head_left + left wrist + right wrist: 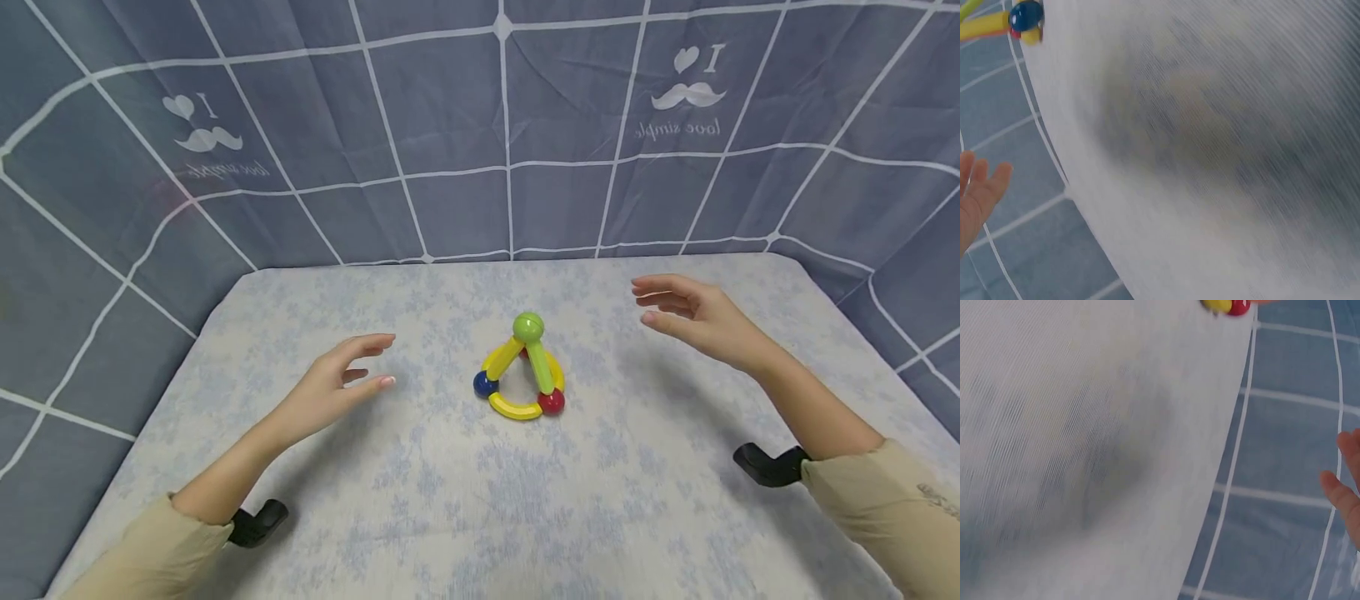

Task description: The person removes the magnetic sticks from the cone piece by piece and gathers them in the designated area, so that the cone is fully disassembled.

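A small pyramid of toy building sticks and balls, the kind sold as magnetic sets, stands on the cloth between the hands. Curved yellow sticks (515,408) make its round base, with a blue ball (485,384) at the left and a red ball (552,402) at the front right. Another red ball at the back is mostly hidden. Straight yellow and light green sticks lean up to a green ball (528,327) on top. To its left, my left hand (333,379) hovers with relaxed fingers, holding nothing. My right hand (697,321), likewise bare, hovers farther off to the right.
The table carries a pale cloth (450,500) with a faint blue pattern. Behind and along both sides hangs a grey-blue curtain (450,108) with white grid lines. A black wrist mount (257,522) juts from the left sleeve, and another black mount (771,465) from the right.
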The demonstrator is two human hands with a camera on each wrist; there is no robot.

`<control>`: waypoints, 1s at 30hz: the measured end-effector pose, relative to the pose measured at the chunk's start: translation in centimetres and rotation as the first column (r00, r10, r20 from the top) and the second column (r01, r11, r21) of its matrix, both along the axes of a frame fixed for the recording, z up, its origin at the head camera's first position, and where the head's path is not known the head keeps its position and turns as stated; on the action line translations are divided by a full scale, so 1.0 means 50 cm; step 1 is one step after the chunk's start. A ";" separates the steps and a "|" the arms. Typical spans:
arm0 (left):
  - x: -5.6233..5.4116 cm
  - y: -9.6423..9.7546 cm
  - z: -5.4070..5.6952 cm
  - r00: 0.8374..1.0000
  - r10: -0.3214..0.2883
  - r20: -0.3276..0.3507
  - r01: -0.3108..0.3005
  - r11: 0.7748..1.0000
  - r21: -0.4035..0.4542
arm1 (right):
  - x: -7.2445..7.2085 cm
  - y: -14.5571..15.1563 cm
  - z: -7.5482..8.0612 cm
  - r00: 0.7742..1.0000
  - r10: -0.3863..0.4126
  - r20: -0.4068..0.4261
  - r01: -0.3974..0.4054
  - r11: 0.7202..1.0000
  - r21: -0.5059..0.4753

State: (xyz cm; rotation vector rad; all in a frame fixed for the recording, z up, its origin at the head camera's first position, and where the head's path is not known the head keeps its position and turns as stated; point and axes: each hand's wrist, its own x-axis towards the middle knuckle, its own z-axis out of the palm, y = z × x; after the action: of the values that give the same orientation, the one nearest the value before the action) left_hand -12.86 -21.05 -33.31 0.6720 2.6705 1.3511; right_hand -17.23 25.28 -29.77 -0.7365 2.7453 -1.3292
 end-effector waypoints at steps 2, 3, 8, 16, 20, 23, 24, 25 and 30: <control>-0.005 0.016 0.002 1.000 -0.013 0.014 0.013 1.000 0.025 | -0.004 -0.020 0.000 1.000 0.025 0.004 -0.025 1.000 -0.005; -0.007 0.025 0.002 1.000 -0.020 0.020 0.019 0.999 0.043 | -0.006 -0.030 -0.001 0.999 0.036 0.005 -0.036 0.999 -0.006; -0.021 0.070 -0.003 0.997 -0.067 0.045 0.060 0.987 0.146 | -0.017 -0.076 -0.008 0.991 0.130 -0.002 -0.130 0.991 -0.041; -0.046 0.145 -0.011 0.995 -0.090 0.036 0.082 0.979 0.184 | -0.024 -0.143 -0.014 0.968 0.249 -0.001 -0.248 0.963 -0.105; -0.061 0.178 -0.012 0.996 -0.084 0.004 0.083 0.982 0.171 | -0.028 -0.170 -0.017 0.959 0.282 -0.002 -0.281 0.954 -0.108; -0.068 0.197 -0.013 0.996 -0.093 0.009 0.090 0.980 0.176 | -0.031 -0.184 -0.023 0.952 0.305 -0.003 -0.303 0.948 -0.098; -0.069 0.203 -0.013 0.995 -0.099 0.015 0.095 0.979 0.182 | -0.031 -0.188 -0.024 0.951 0.309 0.000 -0.308 0.947 -0.095; -0.071 0.208 -0.013 0.994 -0.106 0.020 0.100 0.977 0.186 | -0.031 -0.191 -0.026 0.949 0.314 0.004 -0.312 0.945 -0.093; -0.077 0.226 -0.014 0.992 -0.117 0.044 0.105 0.971 0.216 | -0.031 -0.202 -0.033 0.947 0.321 -0.005 -0.320 0.944 -0.078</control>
State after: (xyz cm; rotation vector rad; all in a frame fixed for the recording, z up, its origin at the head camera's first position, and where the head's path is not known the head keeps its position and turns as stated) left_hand -16.69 -9.73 -33.99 0.7790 2.4266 1.6137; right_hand -18.80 15.19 -31.43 -1.1226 2.4379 -1.3649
